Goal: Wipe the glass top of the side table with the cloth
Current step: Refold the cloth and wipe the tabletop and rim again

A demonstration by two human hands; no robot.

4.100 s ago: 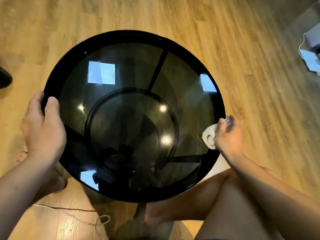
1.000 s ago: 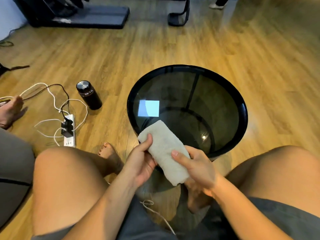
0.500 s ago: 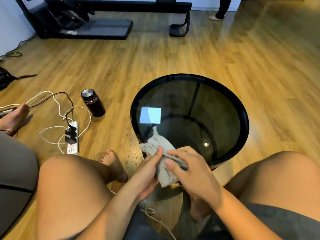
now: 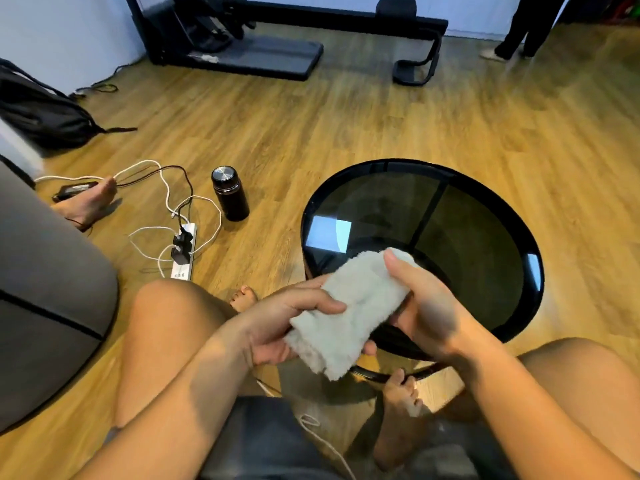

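Note:
The round side table (image 4: 523,244) has a dark smoked-glass top in a black rim and stands on the wooden floor in front of me. A white fluffy cloth (image 4: 349,306), folded into a thick pad, is held above the table's near-left edge. My left hand (image 4: 291,317) grips its lower end from the left with the thumb on top. My right hand (image 4: 426,303) holds its upper end, thumb pressed on the cloth. The cloth hides part of the near rim.
A black flask (image 4: 230,192) stands on the floor left of the table. A white power strip (image 4: 183,251) with tangled cables lies further left. My bare knees flank the table. Another person's foot (image 4: 88,202), a grey cushion, a backpack and a black exercise machine are around.
Four seconds ago my right hand wiped the table's right rim while the left steadied it. Since then both hands came off the table, and the crumpled cloth is now folded flat between them.

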